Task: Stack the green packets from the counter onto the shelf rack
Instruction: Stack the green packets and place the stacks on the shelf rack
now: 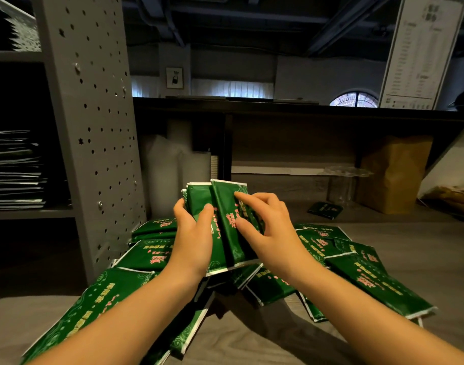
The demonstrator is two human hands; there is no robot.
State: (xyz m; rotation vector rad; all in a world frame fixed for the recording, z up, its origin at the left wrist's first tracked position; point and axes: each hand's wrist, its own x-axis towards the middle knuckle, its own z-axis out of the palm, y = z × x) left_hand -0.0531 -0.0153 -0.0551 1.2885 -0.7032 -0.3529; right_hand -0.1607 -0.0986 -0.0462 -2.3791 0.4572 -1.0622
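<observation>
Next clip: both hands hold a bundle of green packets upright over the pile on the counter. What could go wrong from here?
1. The bundle is fanned, its top edges uneven, held between the left hand and right hand; a glossy packet may slip out onto the pile.
2. Swinging left, it may catch the rack upright.
3. The shelf stack has ragged edges; a skewed bundle on top may slide.

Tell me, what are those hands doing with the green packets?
Left hand grips held packets, right hand pinches their front. Loose packets litter counter. Shelf rack left, stack inside; nothing seen blocking.
</observation>
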